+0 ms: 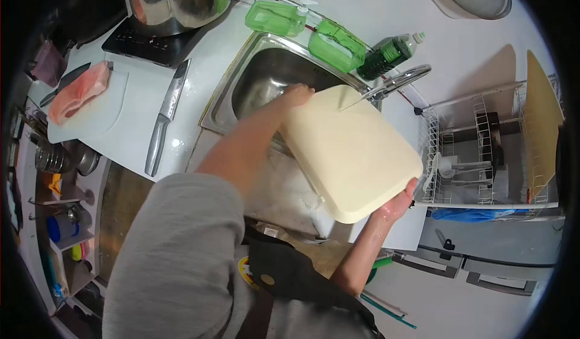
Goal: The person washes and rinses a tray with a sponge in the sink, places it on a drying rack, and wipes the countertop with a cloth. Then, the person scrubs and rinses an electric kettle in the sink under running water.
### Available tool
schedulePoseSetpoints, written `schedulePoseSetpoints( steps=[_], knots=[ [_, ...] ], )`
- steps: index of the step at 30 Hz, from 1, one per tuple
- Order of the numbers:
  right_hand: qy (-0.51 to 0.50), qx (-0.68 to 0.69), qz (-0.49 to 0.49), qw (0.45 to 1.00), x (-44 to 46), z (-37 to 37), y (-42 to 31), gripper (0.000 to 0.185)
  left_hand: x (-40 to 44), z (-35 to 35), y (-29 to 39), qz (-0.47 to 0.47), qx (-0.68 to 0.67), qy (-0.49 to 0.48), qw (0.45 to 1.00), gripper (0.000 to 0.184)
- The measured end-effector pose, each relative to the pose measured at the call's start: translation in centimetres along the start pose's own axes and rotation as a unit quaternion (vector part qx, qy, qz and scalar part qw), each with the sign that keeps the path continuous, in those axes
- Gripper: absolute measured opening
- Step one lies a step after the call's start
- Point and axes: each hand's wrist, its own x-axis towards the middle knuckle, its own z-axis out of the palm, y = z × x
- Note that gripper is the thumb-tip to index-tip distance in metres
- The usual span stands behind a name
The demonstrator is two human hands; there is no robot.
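Observation:
A cream-coloured plastic tray [356, 152] with rounded corners is tilted over the sink [266, 79], its flat underside facing up. My left hand [297, 95] is at its upper left edge, fingers curled at the rim and partly hidden. At the lower right corner my right hand [399, 204] grips the rim, thumb on the edge and the other fingers underneath. The chrome faucet [402, 79] reaches over the tray, and a thin stream of water falls onto its surface. Wet drops show on my right wrist.
Left of the sink lie a knife [167, 115] and a white cutting board [112, 115] with a pink fish steak [78, 92]. A steel pot [178, 1] stands on a black cooktop [151, 43]. Behind the sink are green containers [338, 44] and a dark green bottle [389, 55]; a dish rack [483, 152] is at right.

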Motion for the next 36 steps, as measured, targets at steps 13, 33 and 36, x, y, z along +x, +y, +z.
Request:
schedulePoseSetpoints(
  steps=[13,33,36],
  knots=[
    [0.097,-0.091,-0.055,0.990,0.6,-0.4,1.7,0.053,-7.6,-4.4,7.7,-0.190,-0.139,0.115,0.965,0.038],
    [0.041,-0.013,-0.015,0.999,1.5,-2.6,4.2,0.052,-2.2,-1.0,11.1,-0.122,0.006,0.172,0.977,0.026],
    [0.104,-0.058,-0.026,0.993,2.7,-1.6,5.0,0.052,-6.1,-1.9,18.0,0.035,-0.021,0.024,0.999,0.031]
  ],
)
